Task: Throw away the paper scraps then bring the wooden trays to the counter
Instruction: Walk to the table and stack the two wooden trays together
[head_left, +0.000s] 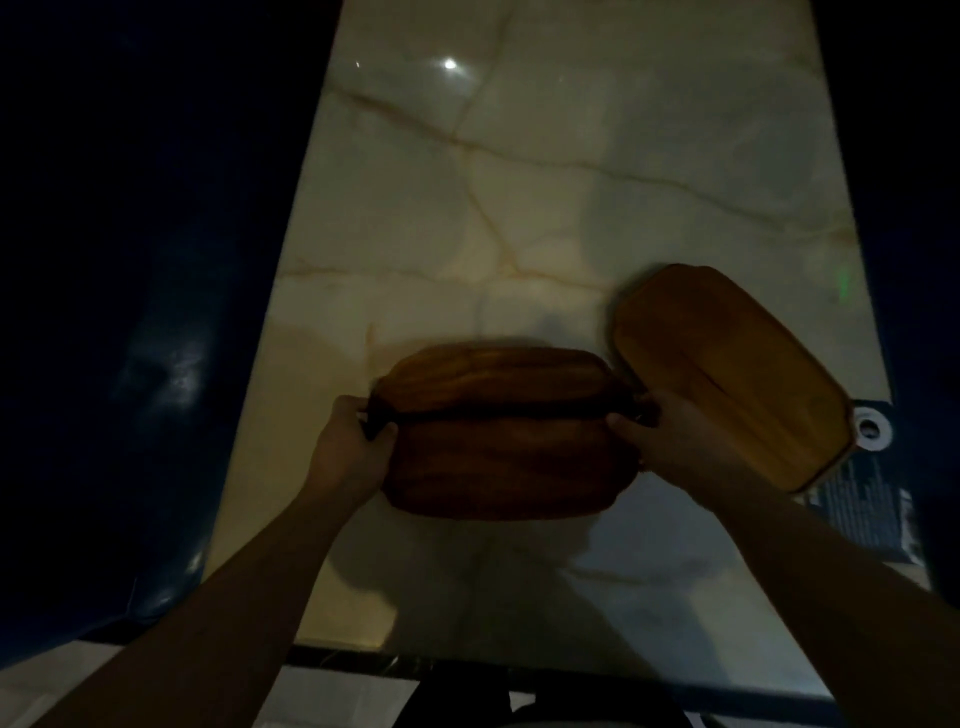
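Observation:
Two dark wooden trays sit stacked in the middle of the marble table (545, 182). The upper tray (488, 376) is shifted a little farther from me than the lower tray (509, 467). My left hand (353, 441) grips the stack's left end and my right hand (685, 441) grips its right end. A lighter wooden tray (727, 374) lies flat on the table to the right, angled, just beyond my right hand. No paper scraps are visible.
Dark blue seating (130, 312) runs along the table's left side, and more dark seating lines the right. A small white round object (870, 428) and a dark printed card (862, 519) lie at the table's right edge. The room is dim.

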